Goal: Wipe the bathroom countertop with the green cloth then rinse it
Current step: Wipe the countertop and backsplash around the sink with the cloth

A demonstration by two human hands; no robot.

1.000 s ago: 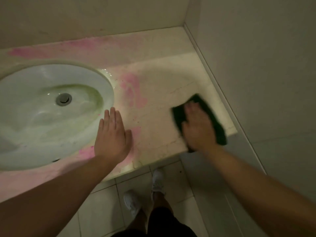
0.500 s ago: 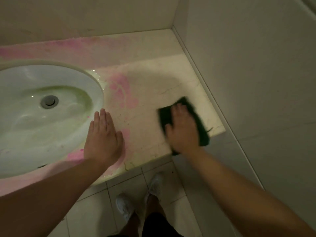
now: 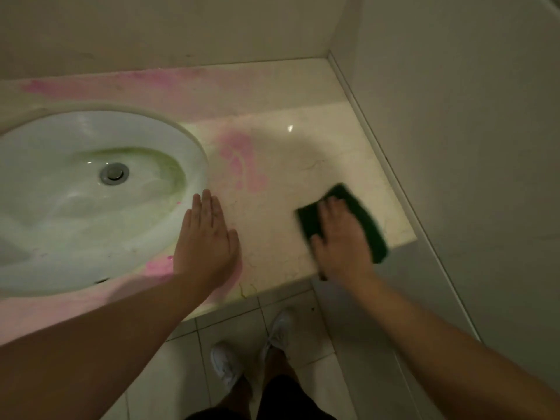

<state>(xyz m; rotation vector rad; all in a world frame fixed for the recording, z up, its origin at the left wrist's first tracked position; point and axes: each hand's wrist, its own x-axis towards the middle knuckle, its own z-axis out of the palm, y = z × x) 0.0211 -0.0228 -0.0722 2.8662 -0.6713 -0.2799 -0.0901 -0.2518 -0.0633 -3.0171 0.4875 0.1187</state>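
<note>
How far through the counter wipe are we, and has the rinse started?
Looks done: the right end of the countertop shows little pink. In hand: the right hand presses the green cloth flat near the front edge; the left hand rests flat beside the sink. Left: pink stains by the basin and along the back, then the rinse.
</note>
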